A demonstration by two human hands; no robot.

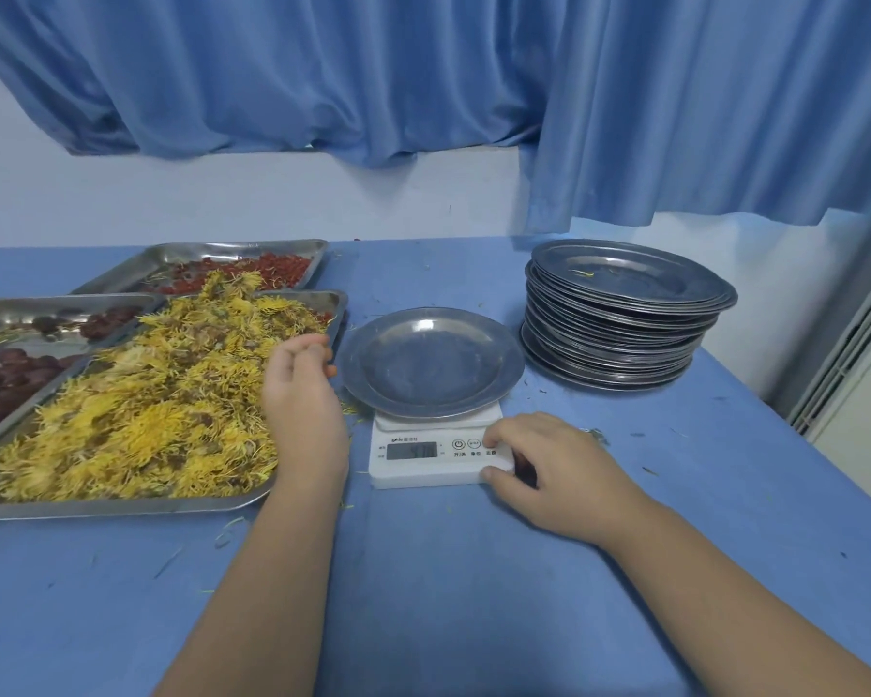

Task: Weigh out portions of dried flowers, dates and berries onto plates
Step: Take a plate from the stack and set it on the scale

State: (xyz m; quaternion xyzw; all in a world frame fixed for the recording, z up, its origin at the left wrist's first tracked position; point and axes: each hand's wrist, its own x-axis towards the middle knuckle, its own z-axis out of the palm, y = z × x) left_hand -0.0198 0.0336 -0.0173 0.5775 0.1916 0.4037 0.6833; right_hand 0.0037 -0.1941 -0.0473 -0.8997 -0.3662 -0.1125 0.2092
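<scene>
Lying in steel trays at far left are dried dates, red berries and yellow dried flowers. The left grip hovers over the flowers' right edge, fingers curled and blurred; whether it holds anything, I cannot tell. A metal plate sits on the kitchen scale; the right grip pinches the scale's right front corner. Stacked plates stand rightmost.

Blue curtains hang in folds across the far side, a longer one on the right. Below them runs a pale wall. The surface is covered in blue cloth. A white ribbed panel stands at the right edge.
</scene>
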